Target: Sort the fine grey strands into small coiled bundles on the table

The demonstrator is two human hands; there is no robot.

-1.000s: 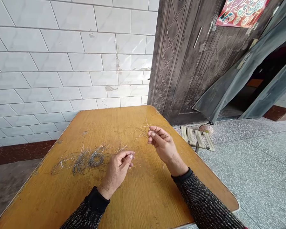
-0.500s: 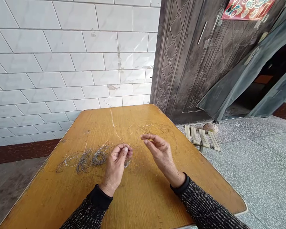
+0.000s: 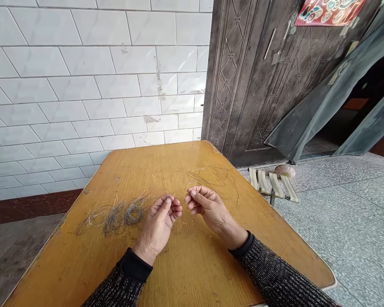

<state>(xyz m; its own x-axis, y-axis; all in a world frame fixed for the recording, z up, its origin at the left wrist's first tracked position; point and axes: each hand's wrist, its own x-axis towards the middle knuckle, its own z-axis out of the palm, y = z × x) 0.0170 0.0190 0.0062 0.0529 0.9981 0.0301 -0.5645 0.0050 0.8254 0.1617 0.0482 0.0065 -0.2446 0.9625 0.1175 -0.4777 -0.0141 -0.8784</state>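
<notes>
My left hand point(image 3: 161, 219) is closed in a pinch above the middle of the table, thumb against forefinger, on a thin wire of which only a short end shows. Close to its right, my right hand point(image 3: 208, 211) also pinches thumb to forefinger, and a fine light strand of wire point(image 3: 192, 183) sticks up at its fingertips. A small gap parts the two hands. Left of my left hand lie coiled grey wires point(image 3: 134, 213) and a looser tangle of wires point(image 3: 96, 216). Fine brownish wires point(image 3: 213, 172) are spread beyond my right hand.
The yellow wooden table point(image 3: 179, 264) reaches to a white tiled wall point(image 3: 102, 55). At the right stand a dark carved door point(image 3: 246, 81) and a grey curtain point(image 3: 320, 102). A striped folding stool point(image 3: 273, 183) is on the speckled floor beside the table.
The right hand's raised fingers have closed into a pinch and come slightly nearer the left hand. The long pale strand that stretched up from the left hand no longer shows there.
</notes>
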